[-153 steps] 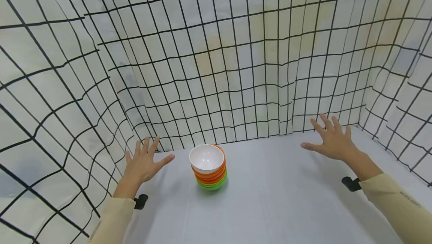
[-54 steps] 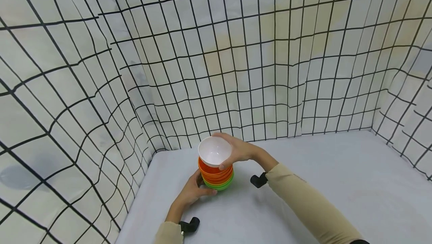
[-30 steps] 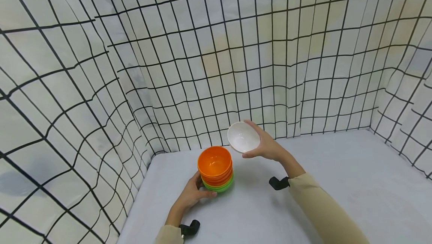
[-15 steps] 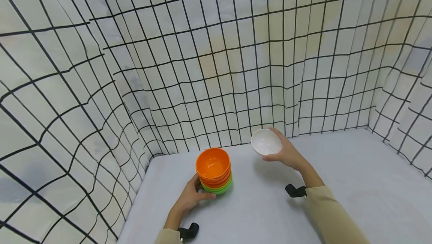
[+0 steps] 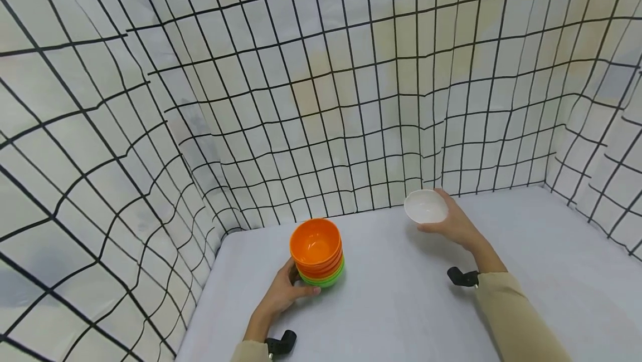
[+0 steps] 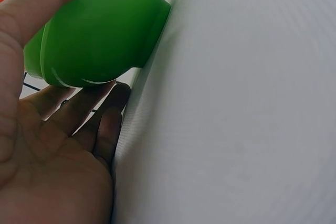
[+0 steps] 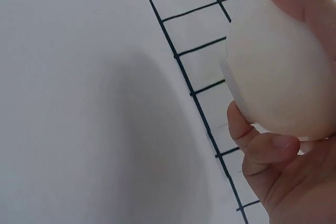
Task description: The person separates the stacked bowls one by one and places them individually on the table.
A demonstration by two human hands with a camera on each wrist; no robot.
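A stack of bowls stands on the white table at left of centre, with orange bowls (image 5: 315, 243) above and green bowls (image 5: 326, 281) at the bottom. Around the base of the stack my left hand (image 5: 280, 292) has its thumb on the near side and its fingers on the left. The left wrist view shows the green bowl (image 6: 105, 30) between that thumb and the fingers. My right hand (image 5: 457, 225) grips a white bowl (image 5: 426, 207) by its side, right of the stack. In the right wrist view the white bowl (image 7: 278, 66) is held above the table, over its shadow.
The table (image 5: 391, 306) has a white cover. White walls with a black grid (image 5: 351, 100) close it in at the back, left and right. A small black camera sits on each wrist.
My left hand has come to the stack and stayed there. My right hand has taken the white bowl off the top and carried it rightward, uncovering the orange bowl.
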